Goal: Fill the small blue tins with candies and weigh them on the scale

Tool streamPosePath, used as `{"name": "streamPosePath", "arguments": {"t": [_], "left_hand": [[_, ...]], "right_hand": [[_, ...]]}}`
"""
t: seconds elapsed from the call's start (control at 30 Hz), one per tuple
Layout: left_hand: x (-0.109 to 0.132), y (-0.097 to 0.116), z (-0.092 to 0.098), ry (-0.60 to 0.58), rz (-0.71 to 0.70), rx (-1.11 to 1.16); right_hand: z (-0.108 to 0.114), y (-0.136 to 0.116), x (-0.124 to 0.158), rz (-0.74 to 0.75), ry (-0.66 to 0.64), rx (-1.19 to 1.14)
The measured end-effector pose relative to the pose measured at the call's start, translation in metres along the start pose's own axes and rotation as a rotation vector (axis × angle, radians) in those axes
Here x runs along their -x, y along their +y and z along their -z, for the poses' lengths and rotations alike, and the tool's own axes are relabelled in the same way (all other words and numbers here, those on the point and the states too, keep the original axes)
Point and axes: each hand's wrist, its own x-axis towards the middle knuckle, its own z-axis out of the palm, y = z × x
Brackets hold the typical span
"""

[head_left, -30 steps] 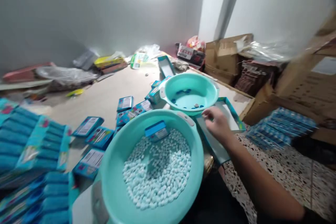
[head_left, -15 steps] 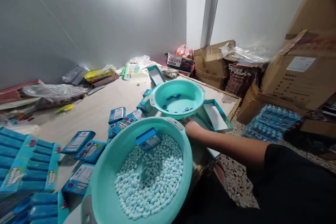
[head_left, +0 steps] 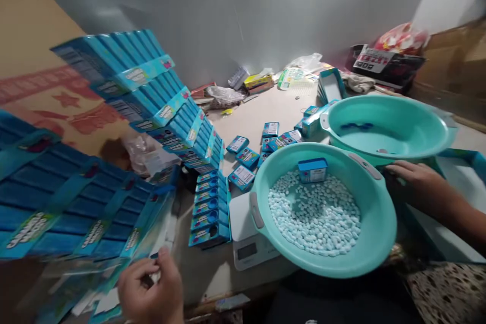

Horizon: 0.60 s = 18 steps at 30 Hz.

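My left hand point(head_left: 152, 291) is at the bottom left, fingers curled in a pinch on the lower edge of a banded bundle of blue boxes point(head_left: 72, 217). My right hand point(head_left: 415, 174) lies flat, fingers stretched out, beside the rim of the near teal basin point(head_left: 375, 243), which is full of small pale blue candies point(head_left: 315, 215) with one small blue box point(head_left: 312, 169) on top. That basin rests on a white scale point(head_left: 246, 243). A second teal basin point(head_left: 387, 129) stands just behind my right hand, almost bare inside.
Stacks of banded blue boxes point(head_left: 152, 96) lean at the left before a cardboard carton point(head_left: 34, 86). Loose small blue boxes point(head_left: 246, 154) lie scattered on the tabletop. An open blue tray point(head_left: 461, 177) sits at the right. Bags and clutter point(head_left: 266, 78) line the wall.
The view has swung left, bringing the box stacks and the scale into sight. My left hand has come into view at the bundle. My right hand stays by the near basin's rim.
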Motion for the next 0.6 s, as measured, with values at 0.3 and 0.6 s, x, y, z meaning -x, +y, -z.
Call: {"name": "streamPosePath", "arguments": {"t": [0.3,0.6], "left_hand": [[0.007,0.150,-0.036,-0.690,-0.376,0.640],[0.004,0.125,-0.024,-0.763,-0.386,0.593]], "right_hand": [[-0.024,-0.196,-0.043,0.031,-0.010,-0.493],[-0.053,-0.226,-0.051,0.059,-0.324,-0.804]]}}
